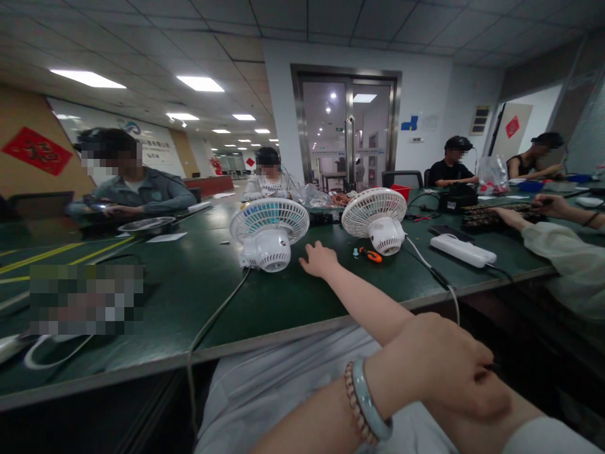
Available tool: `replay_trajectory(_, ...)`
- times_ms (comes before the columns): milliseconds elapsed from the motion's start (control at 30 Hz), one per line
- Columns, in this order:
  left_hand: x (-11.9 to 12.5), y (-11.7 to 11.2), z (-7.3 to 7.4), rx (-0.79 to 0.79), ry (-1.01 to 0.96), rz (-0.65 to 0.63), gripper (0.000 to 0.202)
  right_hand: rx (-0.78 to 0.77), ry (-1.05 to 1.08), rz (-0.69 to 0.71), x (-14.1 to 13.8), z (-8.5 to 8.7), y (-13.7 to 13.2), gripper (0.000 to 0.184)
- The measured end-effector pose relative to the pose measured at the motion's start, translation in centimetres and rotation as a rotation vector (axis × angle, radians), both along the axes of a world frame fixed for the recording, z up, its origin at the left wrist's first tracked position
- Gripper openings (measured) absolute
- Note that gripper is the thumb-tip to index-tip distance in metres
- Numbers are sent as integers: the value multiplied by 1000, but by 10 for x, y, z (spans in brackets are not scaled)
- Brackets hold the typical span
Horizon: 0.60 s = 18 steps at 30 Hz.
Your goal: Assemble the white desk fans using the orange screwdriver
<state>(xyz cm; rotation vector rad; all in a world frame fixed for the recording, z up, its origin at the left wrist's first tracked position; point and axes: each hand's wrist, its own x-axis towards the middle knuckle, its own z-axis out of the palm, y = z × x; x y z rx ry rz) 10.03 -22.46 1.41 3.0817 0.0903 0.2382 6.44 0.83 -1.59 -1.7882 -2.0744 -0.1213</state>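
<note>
My right hand (pixel 320 259) reaches forward and lies flat on the green table (pixel 265 302), fingers slightly spread and holding nothing. It rests between two small white desk fans, one on the left (pixel 268 234) and one on the right (pixel 375 219). A small orange-handled screwdriver (pixel 370 254) lies just to its right. My left hand (pixel 437 372), with a pale bangle and a bead bracelet on the wrist, is curled closed over my right arm near the elbow. Something small and dark shows at its fingertips; I cannot make it out.
A white power strip (pixel 463 250) and fan cables run over the table's front edge. A co-worker's sleeved arms (pixel 558 252) work at the right by a dark tray (pixel 486 217). Several other people sit round the far side. A red bin (pixel 401 190) stands behind the right fan.
</note>
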Motion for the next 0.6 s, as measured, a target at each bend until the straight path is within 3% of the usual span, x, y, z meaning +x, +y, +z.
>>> replay_trajectory(100, -5, 1, 3, -28, -28, -59, 30, -62, -15, 1, -4, -3, 3, 46)
replay_trajectory(267, -7, -2, 17, -58, -11, -313, 16, -58, -1, 46, -15, -8, 14, 31)
replay_trajectory(333, -7, -5, 20, -85, 13, -346, 18, -41, -11, 77, -20, -9, 18, 28)
replay_trajectory(433, -8, -6, 21, -117, 16, -307, 19, -4, -22, 108, -25, -9, 24, 27)
replay_trajectory(600, -17, 3, 22, -36, 23, -53, 27, 33, -28, 131, -27, -8, 27, 27)
